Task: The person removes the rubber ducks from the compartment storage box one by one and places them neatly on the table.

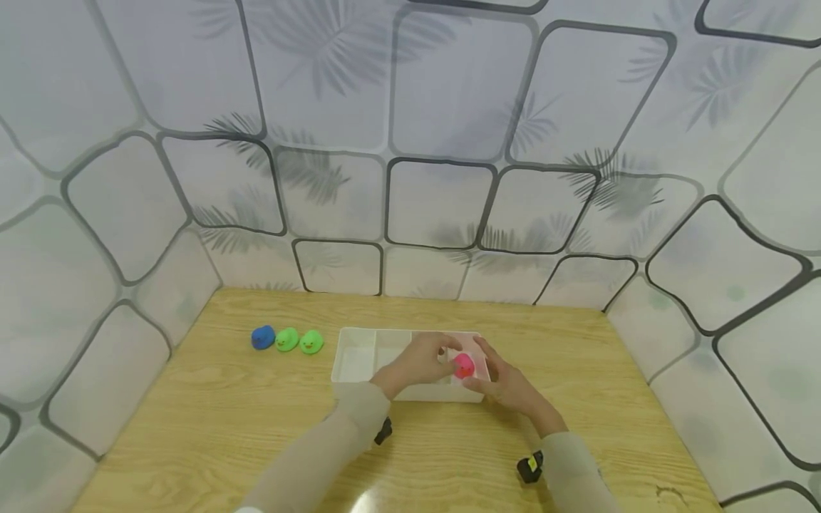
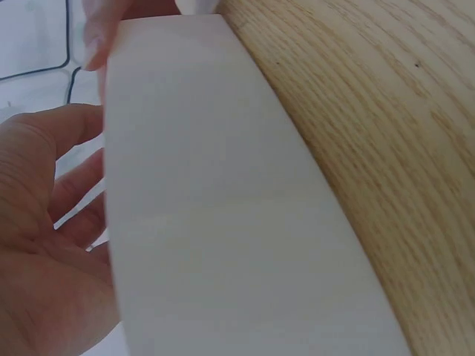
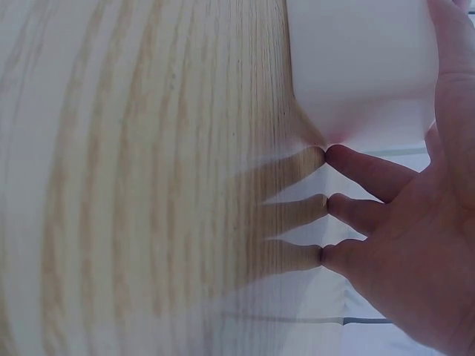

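My left hand point(image 1: 420, 358) reaches over the front wall of a white compartment tray point(image 1: 410, 392). Its thumb and index finger are at a pink rubber duck point(image 1: 464, 365) in the tray's right-hand compartment, with the thumb overlapping the duck's left side. From the left wrist, the tray's wall point(image 2: 215, 208) hides the fingertips of this left hand point(image 2: 44, 230). My right hand point(image 1: 509, 387) holds the tray's right end, thumb at the front and index finger at the back corner. In the right wrist view, other fingers point(image 3: 364, 174) of it rest fingertip-down at the table beside the tray.
One blue duck point(image 1: 262, 337) and two green ducks point(image 1: 286, 340) stand in a row on the wooden table point(image 1: 224, 427), left of the tray. Patterned fabric walls point(image 1: 442, 199) enclose the table at the back and sides.
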A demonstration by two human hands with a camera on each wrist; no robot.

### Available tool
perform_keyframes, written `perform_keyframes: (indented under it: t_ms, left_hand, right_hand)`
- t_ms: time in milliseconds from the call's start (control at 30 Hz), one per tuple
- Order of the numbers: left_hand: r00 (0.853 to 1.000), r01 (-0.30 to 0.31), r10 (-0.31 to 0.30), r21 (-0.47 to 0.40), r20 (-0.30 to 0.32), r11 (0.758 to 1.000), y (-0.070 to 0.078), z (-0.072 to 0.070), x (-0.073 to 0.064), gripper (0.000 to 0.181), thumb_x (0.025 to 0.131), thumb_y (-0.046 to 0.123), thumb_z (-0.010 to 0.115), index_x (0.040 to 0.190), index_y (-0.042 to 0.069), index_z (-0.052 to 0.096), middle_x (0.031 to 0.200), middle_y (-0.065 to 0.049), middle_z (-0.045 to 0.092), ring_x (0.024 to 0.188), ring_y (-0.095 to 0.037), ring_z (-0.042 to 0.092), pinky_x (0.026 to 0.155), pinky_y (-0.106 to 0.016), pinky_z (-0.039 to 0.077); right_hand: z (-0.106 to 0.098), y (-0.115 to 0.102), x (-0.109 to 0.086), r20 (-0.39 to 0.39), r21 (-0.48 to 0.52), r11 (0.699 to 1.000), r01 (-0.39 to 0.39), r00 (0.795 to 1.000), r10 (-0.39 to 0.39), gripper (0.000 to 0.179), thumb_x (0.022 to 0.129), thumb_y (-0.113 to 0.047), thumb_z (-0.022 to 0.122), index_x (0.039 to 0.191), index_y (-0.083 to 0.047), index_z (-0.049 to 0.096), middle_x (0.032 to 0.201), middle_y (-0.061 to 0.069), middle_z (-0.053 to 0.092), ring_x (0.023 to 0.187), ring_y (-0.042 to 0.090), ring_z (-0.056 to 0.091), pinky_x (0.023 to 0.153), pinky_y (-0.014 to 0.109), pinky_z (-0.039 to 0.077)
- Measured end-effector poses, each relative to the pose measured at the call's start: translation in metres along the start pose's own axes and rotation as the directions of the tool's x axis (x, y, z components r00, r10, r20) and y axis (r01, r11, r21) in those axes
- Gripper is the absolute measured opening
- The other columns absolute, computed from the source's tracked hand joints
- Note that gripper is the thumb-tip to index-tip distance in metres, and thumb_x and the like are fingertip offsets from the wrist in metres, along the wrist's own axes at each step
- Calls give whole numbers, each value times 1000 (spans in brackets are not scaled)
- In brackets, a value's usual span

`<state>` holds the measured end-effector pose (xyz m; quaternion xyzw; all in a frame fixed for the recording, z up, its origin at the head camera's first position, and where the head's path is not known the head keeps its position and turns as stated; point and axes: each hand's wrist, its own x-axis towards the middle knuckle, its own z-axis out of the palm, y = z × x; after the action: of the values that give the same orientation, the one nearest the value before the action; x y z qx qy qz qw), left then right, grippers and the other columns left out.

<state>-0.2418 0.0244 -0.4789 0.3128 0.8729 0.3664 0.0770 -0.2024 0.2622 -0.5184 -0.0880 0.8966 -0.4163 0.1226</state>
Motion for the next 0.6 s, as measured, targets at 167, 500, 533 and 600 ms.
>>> perform_keyframes:
  t_ms: [167, 500, 533, 600]
  left_hand:
    - [1000, -11, 11, 26, 6, 1000, -2, 3, 2, 37, 97, 21, 76, 131, 8, 72, 133, -6, 74, 114, -25, 70, 97, -36, 60]
    - [999, 24, -27, 67, 40, 997, -1, 7, 11, 39, 96, 23, 78, 131, 9, 72, 133, -4, 74, 116, -22, 70, 104, -39, 57]
    - [999, 22, -25, 71, 41, 997, -2, 9, 11, 38, 95, 22, 78, 130, 9, 73, 132, -4, 74, 116, -22, 70, 105, -39, 57]
    - [999, 13, -17, 83, 43, 996, -3, 11, 13, 36, 95, 21, 78, 128, 8, 73, 130, -4, 75, 118, -23, 70, 107, -40, 56]
  right_hand:
    - [1, -2, -1, -2, 10, 1000, 4, 1000, -4, 97, 96, -51, 75, 170, -38, 13, 163, 19, 47, 137, 37, 57, 111, 62, 47]
    - [1, 0, -1, -24, -4, 1000, 17, 1000, -18, 98, 94, -51, 76, 170, -38, 15, 162, 22, 47, 145, 44, 50, 116, 67, 42]
    - [1, 1, -1, -24, -5, 1000, 22, 999, -22, 98, 94, -50, 77, 170, -37, 15, 161, 22, 49, 139, 44, 56, 112, 66, 46]
    - [2, 2, -2, -30, -17, 999, 32, 999, -33, 98, 94, -49, 77, 170, -37, 16, 158, 22, 51, 132, 39, 60, 108, 62, 49]
